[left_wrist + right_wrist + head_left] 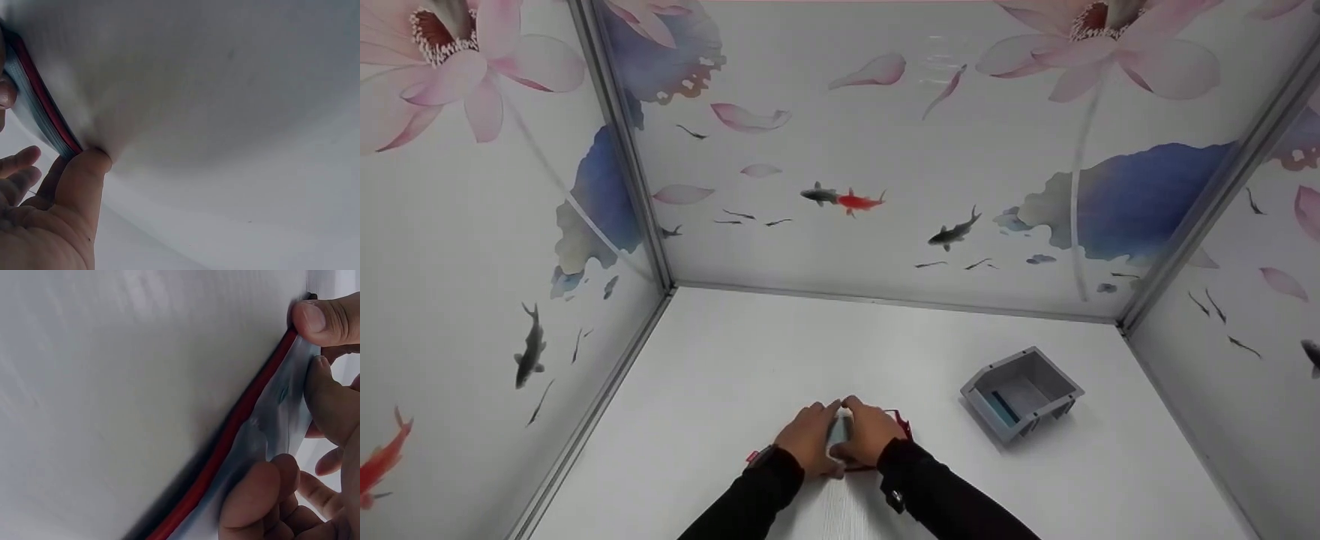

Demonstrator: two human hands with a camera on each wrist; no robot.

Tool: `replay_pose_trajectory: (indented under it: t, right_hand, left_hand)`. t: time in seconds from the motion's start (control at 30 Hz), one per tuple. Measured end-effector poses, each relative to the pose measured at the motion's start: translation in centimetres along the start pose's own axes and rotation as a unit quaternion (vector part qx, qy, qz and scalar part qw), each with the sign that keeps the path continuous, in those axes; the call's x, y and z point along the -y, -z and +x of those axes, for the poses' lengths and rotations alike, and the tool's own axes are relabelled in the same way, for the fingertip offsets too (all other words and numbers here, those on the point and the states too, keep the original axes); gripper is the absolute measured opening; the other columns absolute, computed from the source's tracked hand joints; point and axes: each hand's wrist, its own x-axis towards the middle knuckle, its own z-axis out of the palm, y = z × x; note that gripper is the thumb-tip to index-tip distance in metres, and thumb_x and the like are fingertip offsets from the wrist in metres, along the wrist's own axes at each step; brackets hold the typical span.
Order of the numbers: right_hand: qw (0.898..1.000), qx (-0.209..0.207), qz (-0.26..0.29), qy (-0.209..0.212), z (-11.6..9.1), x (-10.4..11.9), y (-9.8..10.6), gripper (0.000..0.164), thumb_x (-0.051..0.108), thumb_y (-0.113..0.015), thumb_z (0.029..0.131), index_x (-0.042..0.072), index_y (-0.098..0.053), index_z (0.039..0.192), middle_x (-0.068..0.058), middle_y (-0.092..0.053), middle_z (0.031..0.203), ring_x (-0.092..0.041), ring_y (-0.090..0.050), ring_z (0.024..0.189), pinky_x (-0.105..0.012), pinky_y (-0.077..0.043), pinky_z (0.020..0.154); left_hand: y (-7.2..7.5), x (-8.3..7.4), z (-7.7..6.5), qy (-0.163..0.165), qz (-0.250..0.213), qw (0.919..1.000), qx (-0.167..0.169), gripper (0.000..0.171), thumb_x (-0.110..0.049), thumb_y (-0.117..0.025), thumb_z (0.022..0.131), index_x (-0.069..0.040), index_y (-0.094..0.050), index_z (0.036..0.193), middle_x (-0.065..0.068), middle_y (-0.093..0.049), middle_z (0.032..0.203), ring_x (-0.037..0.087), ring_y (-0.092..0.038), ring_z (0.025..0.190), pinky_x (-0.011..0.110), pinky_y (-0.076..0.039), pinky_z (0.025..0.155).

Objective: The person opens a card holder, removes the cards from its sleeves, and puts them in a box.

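Note:
Between my two hands, low in the middle of the head view, is a clear bluish plastic pouch [838, 430] with red edging [901, 426]. My left hand [808, 440] holds its left side. In the left wrist view, the thumb [84, 177] pinches one end of the layered, red-trimmed edge [48, 107]. My right hand [874, 433] grips the other side. Close up in the right wrist view, fingers of both hands hold the see-through plastic [281, 410], and the red border [225, 433] runs close along the white surface. Hands cover much of the pouch.
A grey plastic bin [988, 420] stands to the right on the white table [780, 337], with a dark blue-green strip [1005, 409] inside. Panels printed with flowers and fish enclose the table at the left, back and right, joined by grey metal strips [619, 142].

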Motion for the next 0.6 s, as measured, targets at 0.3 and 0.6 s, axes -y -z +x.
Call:
replay_pose_trajectory:
  t: [0.3, 0.6]
  right_hand:
    - [0.999, 0.038, 0.006, -0.030, -0.5, 0.7, 1.7, 0.063, 0.023, -0.097, 0.091, 0.003, -0.071, 0.144, -0.020, -0.079, 0.136, -0.036, -0.076, 0.122, -0.059, -0.061, 0.106]
    - [0.998, 0.049, 0.036, 0.013, -1.0, -0.7, 2.8, 0.061, 0.019, -0.093, 0.095, 0.004, -0.065, 0.147, -0.024, -0.077, 0.138, -0.040, -0.074, 0.127, -0.061, -0.059, 0.109]
  left_hand:
    - [0.3, -0.2, -0.1, 0.011, 0.003, 0.9999, 0.006, 0.123, -0.037, -0.110, 0.075, 0.002, -0.044, 0.170, 0.021, -0.064, 0.155, 0.037, -0.063, 0.141, 0.049, -0.055, 0.121]
    - [0.2, 0.1, -0.3, -0.018, 0.004, 0.9997, -0.013, 0.086, -0.035, -0.110, 0.074, -0.003, -0.069, 0.142, 0.009, -0.068, 0.125, 0.025, -0.063, 0.113, 0.042, -0.061, 0.103]
